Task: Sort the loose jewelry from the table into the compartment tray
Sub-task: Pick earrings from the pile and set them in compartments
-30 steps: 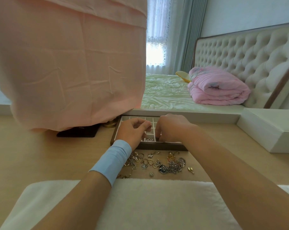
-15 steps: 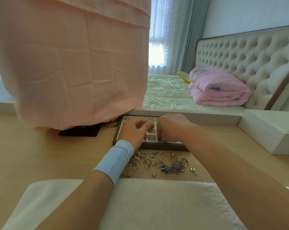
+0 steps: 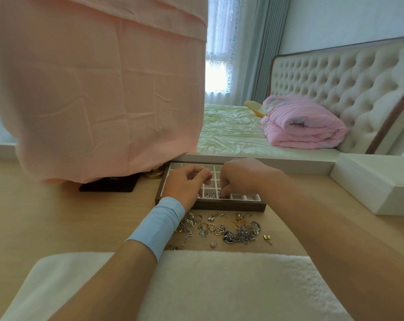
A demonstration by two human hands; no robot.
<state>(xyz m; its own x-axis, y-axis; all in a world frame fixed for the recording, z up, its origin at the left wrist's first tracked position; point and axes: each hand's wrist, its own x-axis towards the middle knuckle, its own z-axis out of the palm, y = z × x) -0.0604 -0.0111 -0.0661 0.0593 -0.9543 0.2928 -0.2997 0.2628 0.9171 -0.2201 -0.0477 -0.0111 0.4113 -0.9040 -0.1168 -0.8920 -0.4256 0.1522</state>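
Seemingly left hand (image 3: 187, 185) pinches a tiny piece (image 3: 210, 174); right hand (image 3: 242, 177), fingers (image 3: 224, 190) curled, hides any grasp.

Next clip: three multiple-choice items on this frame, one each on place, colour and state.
1. The loose jewelry lies: A) on the table, nearer the person than the tray; B) on the table, beyond the tray; C) all inside the tray.
2. The wristband is: A) red; B) light blue; C) black.
3. The tray is: A) lidded; B) overturned; C) open, compartments showing.
Answers: 1 A, the pile sits before the tray's front wall; 2 B, light blue cloth wraps the left wrist; 3 C, white dividers show.
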